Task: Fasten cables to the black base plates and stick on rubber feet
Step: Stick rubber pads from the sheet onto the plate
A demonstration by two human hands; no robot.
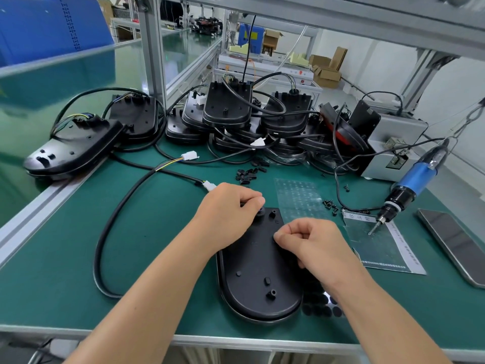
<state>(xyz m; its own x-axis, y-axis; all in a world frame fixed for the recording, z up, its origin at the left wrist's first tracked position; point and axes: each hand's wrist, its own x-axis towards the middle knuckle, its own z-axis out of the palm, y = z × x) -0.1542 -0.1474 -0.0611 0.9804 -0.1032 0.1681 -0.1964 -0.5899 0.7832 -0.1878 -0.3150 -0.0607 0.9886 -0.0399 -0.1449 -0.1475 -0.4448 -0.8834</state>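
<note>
A black oval base plate [258, 282] lies flat on the green mat in front of me, its rounded end toward the table's near edge. My left hand [228, 214] sits over the plate's far left corner, fingers curled and pinching something small there; what it pinches is hidden. My right hand [312, 241] hovers over the plate's right side with thumb and forefinger pinched together on something too small to make out. A thick black cable [110, 224] loops across the mat to the left and ends in a white connector [209, 185]. Black rubber feet [319, 308] on a sheet peek out under my right forearm.
Stacked base plates with cables [228, 111] crowd the back of the table, and one more plate [70, 148] sits at left. A hanging blue electric screwdriver [412, 185] points down at right, beside a phone [456, 245], loose screws [330, 204], black clips [249, 173] and a clear film sheet [299, 198].
</note>
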